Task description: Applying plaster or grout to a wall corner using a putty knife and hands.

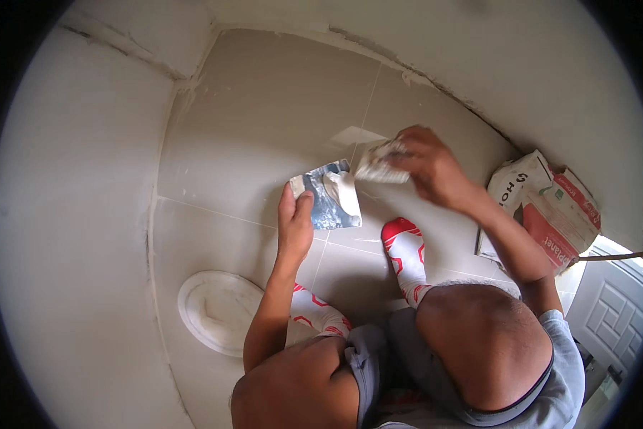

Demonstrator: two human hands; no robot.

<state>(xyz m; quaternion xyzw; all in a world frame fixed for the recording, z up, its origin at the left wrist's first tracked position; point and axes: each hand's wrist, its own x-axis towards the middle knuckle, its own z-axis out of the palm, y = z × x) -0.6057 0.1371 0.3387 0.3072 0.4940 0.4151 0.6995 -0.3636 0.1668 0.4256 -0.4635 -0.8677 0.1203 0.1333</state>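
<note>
My left hand (296, 218) grips the near left edge of a flat blue board (314, 207) smeared with white, its thumb on top. On the board's right half sits a lump of white paste (342, 191). Just right of the board, my right hand (430, 163) is closed on a putty knife (381, 161) whose wide blade is crusted with pale paste. The blade is slightly blurred and points left toward the board. Whether it touches the board I cannot tell. My right fingers partly cover the tool's handle.
An oval white dish (221, 312) lies on the tiled floor (264, 107) at the left. Torn red and white paper sacks (543, 207) lean against the right wall. Pale walls (85, 179) close in at left and far side. A panelled white door (615, 311) shows lower right.
</note>
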